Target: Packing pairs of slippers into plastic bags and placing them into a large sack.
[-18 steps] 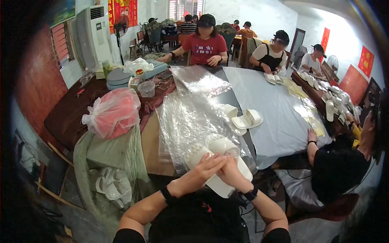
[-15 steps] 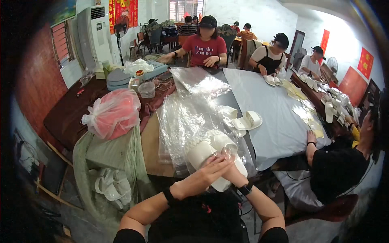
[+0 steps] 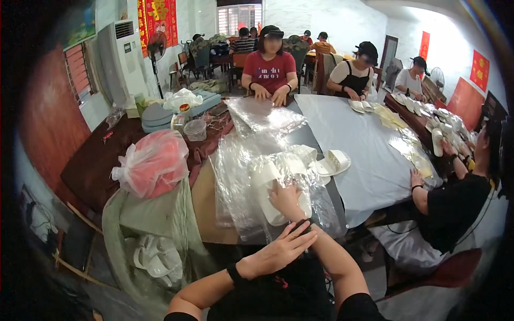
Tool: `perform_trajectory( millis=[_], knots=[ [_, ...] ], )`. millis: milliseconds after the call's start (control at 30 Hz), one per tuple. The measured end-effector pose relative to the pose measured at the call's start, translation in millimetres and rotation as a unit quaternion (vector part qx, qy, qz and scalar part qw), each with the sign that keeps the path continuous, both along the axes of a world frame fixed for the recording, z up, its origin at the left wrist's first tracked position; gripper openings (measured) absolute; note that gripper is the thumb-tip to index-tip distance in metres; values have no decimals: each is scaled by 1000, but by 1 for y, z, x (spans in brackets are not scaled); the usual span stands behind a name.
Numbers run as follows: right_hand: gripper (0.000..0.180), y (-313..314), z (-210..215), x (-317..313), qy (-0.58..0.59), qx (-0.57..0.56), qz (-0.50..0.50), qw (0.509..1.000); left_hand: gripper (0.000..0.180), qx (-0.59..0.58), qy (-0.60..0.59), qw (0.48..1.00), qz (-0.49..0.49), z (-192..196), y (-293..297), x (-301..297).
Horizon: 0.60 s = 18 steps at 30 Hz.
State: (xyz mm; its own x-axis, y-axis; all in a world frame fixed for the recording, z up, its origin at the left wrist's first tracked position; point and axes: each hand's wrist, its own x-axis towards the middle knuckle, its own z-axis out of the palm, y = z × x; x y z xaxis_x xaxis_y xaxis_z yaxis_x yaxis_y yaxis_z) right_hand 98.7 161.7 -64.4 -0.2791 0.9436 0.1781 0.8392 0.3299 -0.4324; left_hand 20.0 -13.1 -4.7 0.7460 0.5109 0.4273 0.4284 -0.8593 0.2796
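Observation:
A pair of white slide sandals [image 3: 264, 181] lies in front of me among clear plastic bags [image 3: 234, 174]. My right hand [image 3: 286, 201] reaches onto the pair, its fingers curled against them; glare from the plastic partly hides the grip, and I cannot tell whether the hand is inside a bag. My left hand [image 3: 272, 253] crosses over my right wrist, fingers stretched out beside its black wristband [image 3: 303, 225], with nothing in it. Just beyond the pair, to the right, sits another white sandal [image 3: 334, 162].
To the left are a translucent bag of red material [image 3: 153, 160] and a green sack [image 3: 140, 211] with white sandals inside. A clear tub [image 3: 195, 130] stands behind. Co-workers sit across and to the right, around a grey-covered table [image 3: 358, 155] bearing yellowish sheets [image 3: 409, 151].
The sandals have moved forward, away from me, and now lie flatter under plastic. My left hand has drawn back from them to my right wrist. The person opposite has brought both hands together.

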Motion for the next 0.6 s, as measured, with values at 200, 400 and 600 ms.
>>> perform_trajectory(
  millis=[200, 400, 600],
  knots=[
    [57, 13, -19, -4, 62, 39, 51, 996, 60, -19, 8, 1000, 8, 6, 6, -10],
    [74, -29, -21, 26, 237, 32, 214, 947, 68, -118, -149, 982, 9, 13, 4, -65],
    [66, -108, 22, 121, 67, 22, 242, 968, 74, -138, -13, 985, 101, -3, 9, -103]
  ],
)
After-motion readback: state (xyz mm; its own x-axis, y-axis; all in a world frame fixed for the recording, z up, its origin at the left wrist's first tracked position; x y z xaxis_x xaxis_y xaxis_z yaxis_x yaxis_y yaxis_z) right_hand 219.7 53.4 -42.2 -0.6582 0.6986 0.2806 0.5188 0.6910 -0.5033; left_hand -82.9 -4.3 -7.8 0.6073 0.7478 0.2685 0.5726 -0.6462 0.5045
